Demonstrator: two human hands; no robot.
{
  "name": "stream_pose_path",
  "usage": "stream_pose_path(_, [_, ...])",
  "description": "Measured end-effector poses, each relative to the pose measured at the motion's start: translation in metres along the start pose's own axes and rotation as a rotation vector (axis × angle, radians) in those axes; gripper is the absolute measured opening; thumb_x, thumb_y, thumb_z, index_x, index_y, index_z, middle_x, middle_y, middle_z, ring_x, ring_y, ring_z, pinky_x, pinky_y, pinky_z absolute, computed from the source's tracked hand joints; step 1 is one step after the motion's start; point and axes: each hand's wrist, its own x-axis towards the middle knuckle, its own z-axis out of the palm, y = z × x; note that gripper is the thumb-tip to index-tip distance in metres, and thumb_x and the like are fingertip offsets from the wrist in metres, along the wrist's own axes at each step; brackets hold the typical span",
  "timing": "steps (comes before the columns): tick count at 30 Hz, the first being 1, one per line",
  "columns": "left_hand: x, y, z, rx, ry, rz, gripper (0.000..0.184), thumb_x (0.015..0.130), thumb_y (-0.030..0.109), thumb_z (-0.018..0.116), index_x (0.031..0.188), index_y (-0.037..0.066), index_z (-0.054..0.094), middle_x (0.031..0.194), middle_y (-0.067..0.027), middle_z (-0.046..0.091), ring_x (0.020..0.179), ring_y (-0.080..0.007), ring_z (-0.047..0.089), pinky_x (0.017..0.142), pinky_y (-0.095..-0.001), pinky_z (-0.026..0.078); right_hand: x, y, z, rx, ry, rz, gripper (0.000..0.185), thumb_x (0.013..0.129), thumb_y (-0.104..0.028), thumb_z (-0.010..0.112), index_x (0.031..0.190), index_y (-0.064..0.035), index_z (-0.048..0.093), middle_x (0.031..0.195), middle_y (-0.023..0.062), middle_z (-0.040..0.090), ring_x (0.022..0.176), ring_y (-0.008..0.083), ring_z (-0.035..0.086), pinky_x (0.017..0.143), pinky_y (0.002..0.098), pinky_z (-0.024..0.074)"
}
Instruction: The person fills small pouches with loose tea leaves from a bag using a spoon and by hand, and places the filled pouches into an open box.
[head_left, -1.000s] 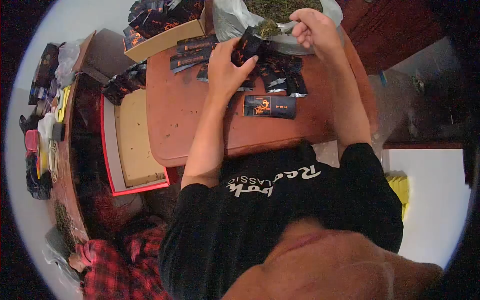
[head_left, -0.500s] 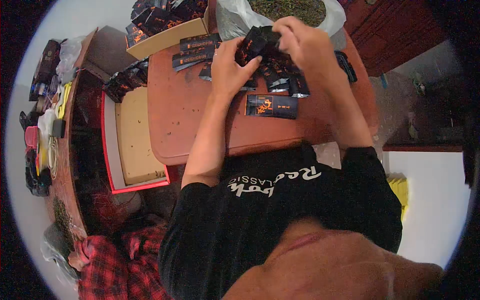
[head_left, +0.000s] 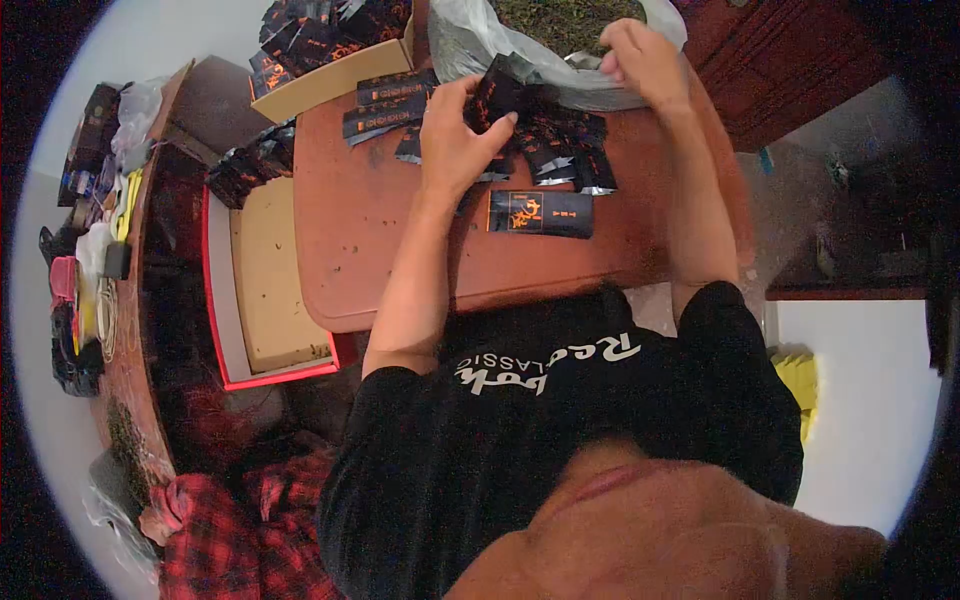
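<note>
My left hand (head_left: 462,135) is closed round a black tea sachet (head_left: 497,88) with its thumb along the near side, above the table. My right hand (head_left: 645,62) is over the edge of a clear plastic bag (head_left: 470,45), its fingers curled together; what they hold, if anything, I cannot make out. Loose dried green leaves (head_left: 560,25) fill the bag. More black sachets with silver ends (head_left: 548,160) lie in a heap below my left hand. Nearer to me, one flat sachet with orange print (head_left: 540,213) rests on the brown table (head_left: 400,250).
A cardboard box (head_left: 335,85) heaped with black sachets stands at the back left. Lower left is a red-edged tray (head_left: 270,270) with sachets at its far end. Other black packets (head_left: 390,105) lie beside my left hand. A plaid-clothed person (head_left: 240,520) is at lower left.
My right hand has moved right and away from the sachet, towards the bag of leaves. My left hand stays almost in place with the sachet.
</note>
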Motion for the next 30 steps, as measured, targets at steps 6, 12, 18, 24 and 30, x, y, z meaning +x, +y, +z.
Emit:
stream_pose_path(6, [0.0,-0.006,0.002,-0.049,-0.015,-0.007,0.05,0.07,0.02,0.082,0.113,0.003,0.062,0.108,-0.0138,0.062,0.104,-0.032,0.058,0.091,-0.0401,0.046,0.004,0.026,0.033,0.338,0.051,0.074,0.03,0.094,-0.028,0.05,0.1,-0.0021,0.064,0.073,0.0111,0.07,0.057,0.0135,0.063,0.051,0.0268,0.0496])
stream_pose_path(12, [-0.001,-0.002,0.001,-0.021,-0.034,-0.025,0.053,0.07,0.022,0.082,0.115,0.003,0.062,0.108,-0.0137,0.062,0.104,-0.0318,0.058,0.091,-0.0402,0.046,-0.001,0.034,0.022,0.581,0.162,0.104,0.026,0.094,-0.023,0.052,0.1,-0.0002,0.063,0.074,0.0133,0.069,0.056,0.0137,0.061,0.047,0.0257,0.0472])
stream_pose_path(18, [-0.001,-0.002,0.001,0.025,-0.015,-0.01,0.054,0.07,0.023,0.082,0.116,0.003,0.061,0.108,-0.0141,0.062,0.104,-0.032,0.059,0.091,-0.0405,0.047,0.002,0.034,0.0,0.734,0.182,0.118,0.024,0.095,-0.023,0.057,0.102,-0.0019,0.065,0.071,0.0078,0.066,0.055,0.0104,0.057,0.047,0.0236,0.0429])
stream_pose_path(24, [-0.001,-0.003,0.001,0.031,-0.034,-0.004,0.052,0.07,0.024,0.082,0.114,0.004,0.061,0.107,-0.0142,0.062,0.102,-0.0321,0.059,0.09,-0.0402,0.047,-0.004,0.015,-0.008,0.742,0.097,0.069,0.022,0.095,-0.023,0.057,0.1,-0.0026,0.065,0.071,0.007,0.066,0.053,0.0096,0.056,0.045,0.0219,0.0413])
stream_pose_path(30, [-0.001,-0.004,0.001,0.014,-0.009,-0.014,0.053,0.07,0.024,0.082,0.114,0.004,0.061,0.105,-0.0141,0.062,0.1,-0.0317,0.059,0.088,-0.0403,0.048,-0.021,-0.016,0.007,0.507,0.03,-0.023,0.023,0.099,-0.024,0.053,0.102,-0.0053,0.065,0.07,0.0054,0.066,0.054,0.0083,0.057,0.047,0.0209,0.0425])
